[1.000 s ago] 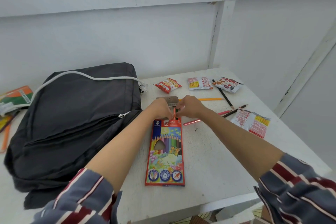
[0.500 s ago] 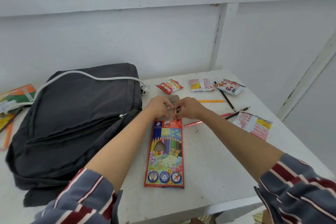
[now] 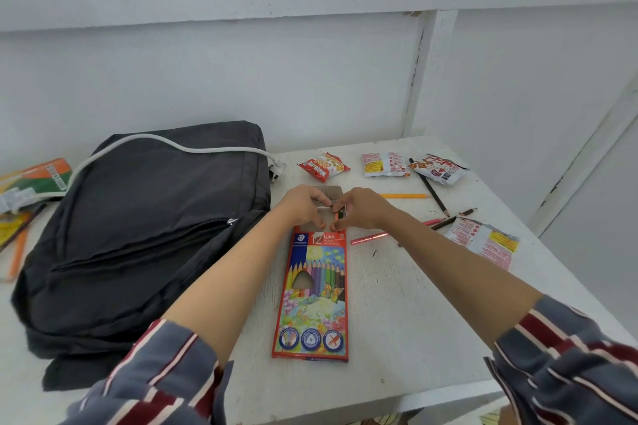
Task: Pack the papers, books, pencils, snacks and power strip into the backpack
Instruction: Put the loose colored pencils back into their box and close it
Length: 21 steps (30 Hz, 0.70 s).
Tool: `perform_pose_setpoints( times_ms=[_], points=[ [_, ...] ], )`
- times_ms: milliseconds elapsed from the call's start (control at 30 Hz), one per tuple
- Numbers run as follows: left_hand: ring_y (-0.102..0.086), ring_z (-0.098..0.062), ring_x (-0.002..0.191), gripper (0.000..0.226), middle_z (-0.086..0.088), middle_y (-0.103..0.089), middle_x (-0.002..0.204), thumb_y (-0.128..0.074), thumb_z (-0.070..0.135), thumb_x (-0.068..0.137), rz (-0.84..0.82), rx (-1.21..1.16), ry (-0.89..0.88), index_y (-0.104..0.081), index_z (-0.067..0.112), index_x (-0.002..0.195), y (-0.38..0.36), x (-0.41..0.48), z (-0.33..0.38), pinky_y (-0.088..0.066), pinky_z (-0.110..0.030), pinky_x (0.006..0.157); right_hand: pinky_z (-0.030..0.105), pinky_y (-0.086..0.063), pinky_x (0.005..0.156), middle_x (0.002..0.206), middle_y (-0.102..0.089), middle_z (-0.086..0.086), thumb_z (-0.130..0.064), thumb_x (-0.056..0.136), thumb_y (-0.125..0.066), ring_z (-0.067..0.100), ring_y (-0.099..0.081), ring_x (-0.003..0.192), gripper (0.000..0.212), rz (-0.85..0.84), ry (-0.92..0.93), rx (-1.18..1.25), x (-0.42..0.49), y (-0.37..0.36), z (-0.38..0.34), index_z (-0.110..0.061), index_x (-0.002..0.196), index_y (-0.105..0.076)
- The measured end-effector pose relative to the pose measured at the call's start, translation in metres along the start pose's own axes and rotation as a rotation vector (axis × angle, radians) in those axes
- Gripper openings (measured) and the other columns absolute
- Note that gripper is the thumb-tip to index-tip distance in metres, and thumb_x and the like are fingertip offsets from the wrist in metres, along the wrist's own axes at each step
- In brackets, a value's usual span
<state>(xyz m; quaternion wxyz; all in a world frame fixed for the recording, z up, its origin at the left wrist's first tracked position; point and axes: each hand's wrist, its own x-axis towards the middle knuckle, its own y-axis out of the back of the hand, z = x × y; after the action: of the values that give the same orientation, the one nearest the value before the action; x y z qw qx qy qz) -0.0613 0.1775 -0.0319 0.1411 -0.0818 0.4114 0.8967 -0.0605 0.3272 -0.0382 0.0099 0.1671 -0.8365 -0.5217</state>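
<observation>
So the orange pencil [image 3: 337, 216] has slid deeper since a second ago. My right hand [image 3: 359, 209] pinches it, left hand [image 3: 301, 205] pinches the pencil box [image 3: 316, 293] mouth open. It lies flat on the table [image 3: 407, 321] beside the backpack [image 3: 148, 217]; light, flimsy cardboard, so I'd grab the long edges.

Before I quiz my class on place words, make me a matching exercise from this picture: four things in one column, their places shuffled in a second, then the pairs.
Things
1. white power cord
2. red cardboard box of coloured pencils
3. plain orange pencil
4. flat white-and-yellow snack packet

Places
A. near the right edge of the white table
B. draped over the dark grey fabric backpack
C. between the two forearms
D. loose on the table, just beyond the right hand

Pairs: 1-B, 2-C, 3-D, 4-A
</observation>
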Motion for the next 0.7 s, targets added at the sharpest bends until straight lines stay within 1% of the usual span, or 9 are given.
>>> perform_pose_setpoints(
  times_ms=[200,400,500,567,633,700],
  points=[
    [-0.053,-0.032,0.114,0.049,-0.017,-0.057,0.125,-0.074,-0.005,0.069,-0.011,0.0,0.008,-0.063,0.012,0.114,-0.001,-0.001,0.0,-0.042,-0.028,0.079,0.028,-0.041,0.083,0.122,-0.057,0.001,-0.037,0.073,-0.076,0.018,-0.054,0.107,0.046,-0.002,-0.004,-0.015,0.0,0.001,0.001,-0.019,0.114,-0.064],
    [-0.053,-0.029,0.114,0.049,-0.013,-0.056,0.126,-0.074,-0.003,0.07,-0.011,0.021,0.018,-0.063,0.014,0.115,-0.001,0.0,0.001,-0.043,-0.028,0.079,0.03,-0.044,0.085,0.122,-0.06,0.003,-0.036,0.074,-0.075,0.019,-0.057,0.107,0.051,0.019,-0.017,-0.033,-0.002,-0.003,-0.002,-0.015,0.119,-0.062],
    [-0.053,-0.029,0.114,0.049,-0.012,-0.055,0.125,-0.073,-0.002,0.071,-0.009,0.037,0.009,-0.061,0.014,0.116,-0.002,0.0,0.0,-0.043,-0.028,0.08,0.031,-0.045,0.086,0.121,-0.061,0.005,-0.034,0.076,-0.074,0.02,-0.057,0.106,0.048,0.006,-0.015,-0.023,-0.003,-0.003,-0.004,-0.013,0.118,-0.062],
    [-0.053,-0.028,0.113,0.048,-0.011,-0.056,0.125,-0.073,-0.001,0.071,0.004,0.041,0.001,-0.062,0.013,0.116,-0.003,0.001,-0.001,-0.042,-0.028,0.08,0.034,-0.046,0.088,0.119,-0.062,0.007,-0.032,0.079,-0.071,0.022,-0.057,0.106,0.042,0.001,-0.004,0.007,-0.006,-0.001,-0.004,-0.01,0.115,-0.065],
    [-0.054,-0.026,0.111,0.043,-0.009,-0.057,0.124,-0.074,0.001,0.072,0.03,0.041,-0.01,-0.064,0.012,0.113,-0.005,0.002,-0.001,-0.043,-0.028,0.081,0.036,-0.045,0.091,0.119,-0.062,0.009,-0.027,0.082,-0.068,0.024,-0.057,0.108,0.036,0.019,0.005,0.082,-0.01,0.002,-0.001,-0.008,0.113,-0.066],
    [-0.055,-0.023,0.105,0.031,-0.007,-0.06,0.117,-0.072,0.006,0.077,0.078,0.035,-0.032,-0.068,0.011,0.107,-0.007,0.003,-0.001,-0.042,-0.026,0.08,0.031,-0.043,0.089,0.119,-0.062,0.01,-0.024,0.084,-0.066,0.022,-0.056,0.108,0.033,0.061,0.002,0.158,-0.014,0.008,0.004,-0.009,0.113,-0.066]
  ],
)
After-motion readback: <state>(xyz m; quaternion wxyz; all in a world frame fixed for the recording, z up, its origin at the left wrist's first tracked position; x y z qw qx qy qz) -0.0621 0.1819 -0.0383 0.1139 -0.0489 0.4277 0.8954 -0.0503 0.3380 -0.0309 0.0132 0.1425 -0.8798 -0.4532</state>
